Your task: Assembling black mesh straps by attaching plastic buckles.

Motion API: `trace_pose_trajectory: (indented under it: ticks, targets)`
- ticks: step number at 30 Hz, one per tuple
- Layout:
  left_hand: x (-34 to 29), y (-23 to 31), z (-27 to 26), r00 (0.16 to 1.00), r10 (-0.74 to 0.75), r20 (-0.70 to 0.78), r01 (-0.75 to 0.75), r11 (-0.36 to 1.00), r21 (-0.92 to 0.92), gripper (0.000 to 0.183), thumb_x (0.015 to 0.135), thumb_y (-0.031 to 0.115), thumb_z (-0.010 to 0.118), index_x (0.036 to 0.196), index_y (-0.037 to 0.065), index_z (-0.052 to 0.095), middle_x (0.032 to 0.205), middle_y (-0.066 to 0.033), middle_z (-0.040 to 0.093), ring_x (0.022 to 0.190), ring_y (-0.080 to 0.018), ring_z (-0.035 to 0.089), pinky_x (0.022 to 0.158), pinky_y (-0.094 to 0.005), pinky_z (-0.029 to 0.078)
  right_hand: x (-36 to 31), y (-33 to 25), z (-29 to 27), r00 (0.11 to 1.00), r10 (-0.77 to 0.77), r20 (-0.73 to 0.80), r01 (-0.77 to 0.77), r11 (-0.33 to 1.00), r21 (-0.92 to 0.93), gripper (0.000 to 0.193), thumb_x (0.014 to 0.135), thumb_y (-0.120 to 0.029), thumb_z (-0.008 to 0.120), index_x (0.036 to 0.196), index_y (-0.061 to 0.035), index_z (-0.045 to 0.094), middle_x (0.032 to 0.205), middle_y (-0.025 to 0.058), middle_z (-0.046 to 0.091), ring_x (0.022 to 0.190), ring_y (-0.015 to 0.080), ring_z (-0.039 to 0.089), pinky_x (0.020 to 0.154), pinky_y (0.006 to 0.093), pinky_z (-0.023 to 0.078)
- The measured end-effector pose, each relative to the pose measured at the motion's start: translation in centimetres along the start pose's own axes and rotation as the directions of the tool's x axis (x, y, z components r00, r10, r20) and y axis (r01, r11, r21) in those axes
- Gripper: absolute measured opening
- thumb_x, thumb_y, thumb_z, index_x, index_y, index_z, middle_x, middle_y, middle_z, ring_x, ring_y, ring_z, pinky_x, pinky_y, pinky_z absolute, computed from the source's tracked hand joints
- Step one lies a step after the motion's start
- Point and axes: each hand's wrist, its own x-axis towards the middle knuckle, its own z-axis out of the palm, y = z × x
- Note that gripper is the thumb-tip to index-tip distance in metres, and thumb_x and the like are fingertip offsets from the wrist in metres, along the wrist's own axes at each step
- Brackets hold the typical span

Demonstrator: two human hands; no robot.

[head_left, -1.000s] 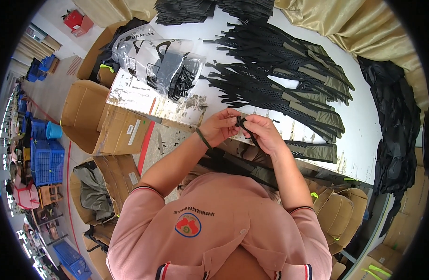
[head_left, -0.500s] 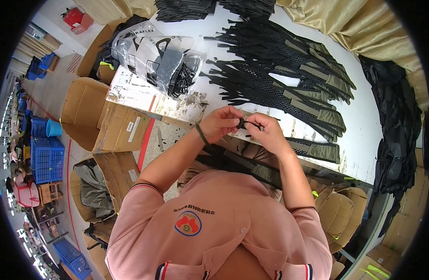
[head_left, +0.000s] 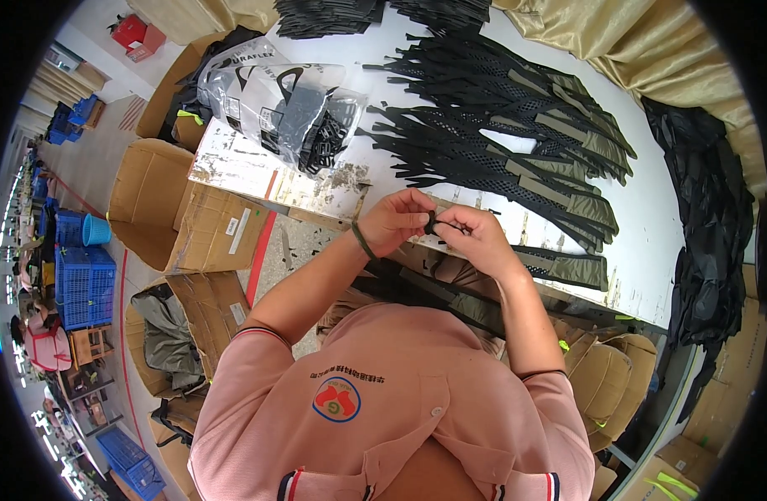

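Over the front edge of the table, my left hand [head_left: 395,222] pinches a small black plastic buckle [head_left: 432,223] between thumb and fingertips. Close beside it, my right hand [head_left: 482,240] grips a thin black strap [head_left: 453,225] that meets the buckle. How far the strap runs through the buckle is too small to tell. Below my hands, a black and olive padded shoulder strap [head_left: 450,299] lies across my lap. Several more padded straps [head_left: 492,154], black mesh with olive ends, lie in rows on the white table [head_left: 642,242] beyond my right hand.
A clear plastic bag [head_left: 270,104] of black buckles lies on the table at left. Open cardboard boxes [head_left: 220,230] stand left of the table, another [head_left: 604,380] at lower right. Black fabric [head_left: 705,225] hangs at the right edge. Dark strap stacks [head_left: 329,18] lie at the back.
Both hands stay almost in place. The buckle and strap have turned slightly between my fingertips, and the right hand has shifted a little.
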Motion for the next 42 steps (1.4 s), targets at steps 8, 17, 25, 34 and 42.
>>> trace_pose_trajectory:
  ticks: [8,17,25,34,42]
  targets:
    - [-0.3,1.0,1.1,0.999,-0.036,-0.013,0.038,0.976,0.214,0.015,0.082,0.002,0.063,0.096,0.005,0.058,0.088,-0.0028,0.061,0.078,-0.0094,0.058,0.068,-0.0224,0.047,-0.3,0.5,-0.5,0.987,0.116,0.11,-0.113,0.993,-0.035,0.009,0.083,-0.009,0.062,0.083,0.0,0.064,0.068,-0.0037,0.055,0.062,0.0025,0.046,0.054,0.0199,0.038]
    - [-0.4,0.9,1.5,0.994,0.068,-0.084,-0.045,0.967,0.249,0.016,0.083,0.003,0.062,0.099,0.006,0.057,0.089,-0.0006,0.06,0.076,-0.0075,0.057,0.066,-0.0208,0.046,-0.6,0.8,0.9,0.973,-0.212,-0.095,0.173,0.933,-0.315,0.011,0.083,-0.01,0.063,0.079,0.0004,0.062,0.07,0.0003,0.059,0.06,0.0071,0.05,0.055,0.0229,0.041]
    - [-0.2,0.5,1.4,0.994,0.028,-0.101,-0.009,0.983,0.181,0.023,0.084,0.005,0.062,0.105,0.007,0.053,0.093,-0.0016,0.059,0.081,-0.0085,0.057,0.066,-0.0229,0.047,-0.5,1.4,1.1,0.983,0.001,-0.185,0.028,0.988,0.153,0.018,0.08,-0.001,0.065,0.097,-0.0026,0.059,0.071,0.0007,0.059,0.065,0.0064,0.054,0.061,0.0206,0.044]
    - [-0.4,-0.2,2.1,0.972,0.116,-0.204,-0.11,0.993,0.041,0.029,0.088,0.002,0.057,0.115,0.007,0.048,0.1,-0.0049,0.058,0.089,-0.0126,0.058,0.073,-0.0244,0.049,-0.7,0.4,1.3,0.963,-0.225,-0.151,0.198,0.965,-0.173,0.036,0.076,0.0,0.067,0.111,-0.0083,0.061,0.072,0.0022,0.06,0.066,0.0081,0.055,0.065,0.0213,0.044]
    - [-0.8,-0.9,2.9,0.963,0.075,-0.259,-0.114,0.984,-0.139,0.023,0.091,0.006,0.054,0.114,0.004,0.052,0.101,-0.0056,0.06,0.091,-0.0134,0.058,0.077,-0.0269,0.05,-0.5,0.3,1.1,0.926,-0.316,-0.209,0.25,0.924,-0.287,0.017,0.074,-0.003,0.068,0.091,-0.0065,0.066,0.076,0.0042,0.064,0.074,0.0177,0.056,0.07,0.028,0.045]
